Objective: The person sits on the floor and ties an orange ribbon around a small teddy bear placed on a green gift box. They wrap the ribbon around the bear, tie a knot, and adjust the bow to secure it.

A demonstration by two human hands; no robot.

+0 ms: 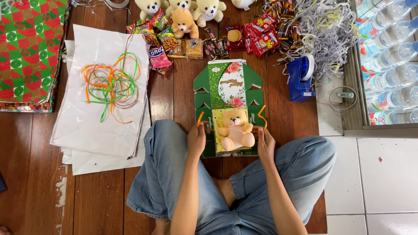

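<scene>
Dark wooden floor (pixel 174 100), white tile along the right side. Person sits cross-legged in jeans, looking down.

Flat green cardboard box (pixel 228 87), unfolded, lies on the floor just in front of the knees. A small peach teddy bear (pixel 235 130) lies on its near panel, face up.

Left hand (pixel 197 140) at the box's left edge, fingers closed in a pinch on one end of an orange ribbon (pixel 200 118). Right hand (pixel 265 143) at the right edge, fingers likewise pinched on the other ribbon end (pixel 262 114). Both ends curl upward. Whether the ribbon runs under the bear cannot be told.

Handling, by judgement: ribbon thin, light, springy, probably slick; best held near the ends. Bear soft and light. Box stiff but bendable along its folds.

Around: tangled ribbons (pixel 111 82) on white sheets to the left, snack packets (pixel 159 37) and more bears (pixel 183 21) beyond, blue tape dispenser (pixel 301 78) to the right.
</scene>
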